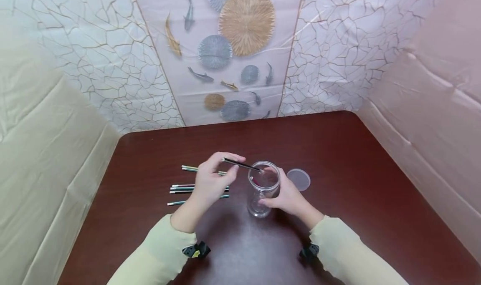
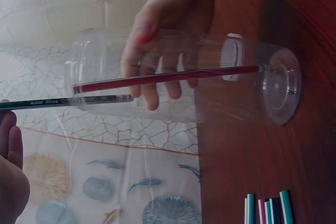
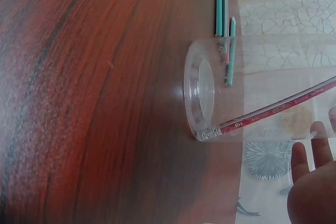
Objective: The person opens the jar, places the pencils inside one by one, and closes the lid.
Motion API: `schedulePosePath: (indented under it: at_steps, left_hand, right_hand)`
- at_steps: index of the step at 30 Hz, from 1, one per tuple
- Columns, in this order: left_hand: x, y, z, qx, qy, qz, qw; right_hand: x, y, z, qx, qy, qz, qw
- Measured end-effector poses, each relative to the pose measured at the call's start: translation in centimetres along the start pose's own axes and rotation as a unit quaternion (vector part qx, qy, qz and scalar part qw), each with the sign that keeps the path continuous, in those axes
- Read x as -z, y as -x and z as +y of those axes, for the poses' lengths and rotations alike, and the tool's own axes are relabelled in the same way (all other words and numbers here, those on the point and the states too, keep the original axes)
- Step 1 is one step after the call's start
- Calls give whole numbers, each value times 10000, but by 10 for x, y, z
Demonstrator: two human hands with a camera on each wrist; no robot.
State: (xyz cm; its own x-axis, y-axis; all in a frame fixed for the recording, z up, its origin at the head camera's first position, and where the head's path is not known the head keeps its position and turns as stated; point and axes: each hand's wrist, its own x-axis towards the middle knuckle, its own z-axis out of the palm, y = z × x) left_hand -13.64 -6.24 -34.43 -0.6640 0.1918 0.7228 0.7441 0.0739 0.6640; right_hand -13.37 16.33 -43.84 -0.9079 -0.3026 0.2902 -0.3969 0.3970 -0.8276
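My left hand (image 1: 211,180) pinches a dark green pencil (image 1: 240,164). The pencil's eraser end is inside the mouth of a clear plastic jar (image 2: 220,103), seen plainly in the left wrist view. My right hand (image 1: 290,196) grips the jar around its side, with the thumb on the near side. A red pencil (image 3: 273,109) leans inside the jar, its eraser end at the bottom. In the head view the jar stands upright or nearly so; whether its base touches the table I cannot tell.
Several pencils (image 1: 182,188) lie on the brown table (image 1: 233,251) at the left, partly behind my left hand. A round translucent lid (image 1: 299,180) lies to the right of the jar. Patterned cloth (image 1: 233,84) rises behind the table.
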Motion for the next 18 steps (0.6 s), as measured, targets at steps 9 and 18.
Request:
schedulePosePath:
  at_steps: [9, 18]
  left_hand:
    - [-3, 6, -11, -797, -643, -414, 9939]
    - [-2, 7, -18, -1409, -1229, -604, 9805]
  right_hand:
    - [-6, 1, 1, 314, 74, 165, 9993]
    - [-6, -3, -5, -37, 128, 123, 9998]
